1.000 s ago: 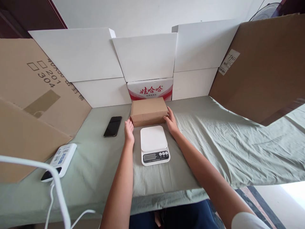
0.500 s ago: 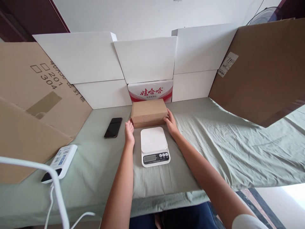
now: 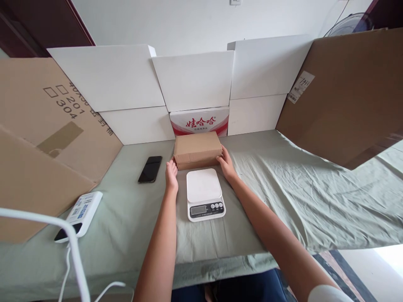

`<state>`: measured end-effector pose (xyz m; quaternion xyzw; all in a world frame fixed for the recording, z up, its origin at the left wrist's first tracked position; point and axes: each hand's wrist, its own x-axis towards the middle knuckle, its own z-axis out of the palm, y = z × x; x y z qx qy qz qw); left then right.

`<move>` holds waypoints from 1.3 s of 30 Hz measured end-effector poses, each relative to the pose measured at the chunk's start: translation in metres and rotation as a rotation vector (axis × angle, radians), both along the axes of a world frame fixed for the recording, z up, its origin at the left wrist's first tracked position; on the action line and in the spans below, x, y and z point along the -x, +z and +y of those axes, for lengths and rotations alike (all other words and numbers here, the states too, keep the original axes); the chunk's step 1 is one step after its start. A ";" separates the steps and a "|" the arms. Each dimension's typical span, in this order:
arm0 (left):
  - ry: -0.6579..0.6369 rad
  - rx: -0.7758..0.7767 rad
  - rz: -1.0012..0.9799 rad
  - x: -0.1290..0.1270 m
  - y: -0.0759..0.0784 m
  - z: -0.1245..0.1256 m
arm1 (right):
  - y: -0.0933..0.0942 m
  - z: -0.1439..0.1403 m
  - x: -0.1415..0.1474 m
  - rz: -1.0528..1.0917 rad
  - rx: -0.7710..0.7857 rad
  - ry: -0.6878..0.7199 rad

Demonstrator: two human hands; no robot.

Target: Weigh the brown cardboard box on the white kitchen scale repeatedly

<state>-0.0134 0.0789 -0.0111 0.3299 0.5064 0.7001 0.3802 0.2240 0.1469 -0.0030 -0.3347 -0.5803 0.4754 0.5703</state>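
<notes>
Both hands bracket the brown cardboard box (image 3: 197, 149): the left hand (image 3: 171, 173) lies against its left end and the right hand (image 3: 225, 161) against its right end, fingers touching the cardboard rather than closed round it, so the box is pressed between them and not gripped from above. It sits on the cloth-covered counter (image 3: 283, 197), just behind the white kitchen scale (image 3: 205, 193) and just in front of the red-and-white printed carton (image 3: 200, 121). Its long axis runs left to right across the view, broad face up, one long side facing the person. To handle it well, I would judge, both palms should press evenly at the ends and keep the box level and clear of the scale's platform edge. A black phone (image 3: 150, 169) lies to the left.
</notes>
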 end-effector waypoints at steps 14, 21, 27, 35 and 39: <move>0.002 -0.003 -0.004 0.000 -0.001 0.001 | 0.002 -0.002 0.000 -0.024 -0.020 0.006; 0.012 0.026 -0.024 -0.001 0.001 0.001 | 0.003 -0.002 0.000 -0.006 0.006 0.010; 0.007 0.001 -0.018 0.001 -0.001 0.001 | 0.003 -0.003 0.000 -0.001 0.000 0.009; 0.044 -0.070 0.051 0.000 -0.003 0.000 | 0.006 -0.008 -0.001 -0.021 -0.066 0.004; 0.060 -0.167 0.161 -0.002 0.004 -0.010 | 0.008 -0.018 -0.003 -0.047 -0.174 -0.026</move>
